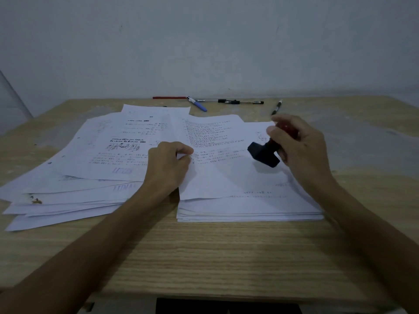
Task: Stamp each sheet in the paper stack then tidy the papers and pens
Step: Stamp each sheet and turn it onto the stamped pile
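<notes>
A neat paper stack [249, 209] lies on the wooden table [204, 257] in front of me, right of centre. My left hand [169, 164] pinches the left edge of its top sheet [217, 159], which is lifted and curved. My right hand [299, 143] grips the red handle of a stamp [264, 154], holding it tilted above the stack, its black base pointing left. A loose, fanned pile of printed sheets [74, 177] spreads to the left; blue stamp marks show on some of them.
Several pens lie along the table's far edge by the wall: a red pen [169, 97], a blue marker [198, 104], black pens [240, 102] and a black marker [277, 107]. The table's near edge runs across the bottom.
</notes>
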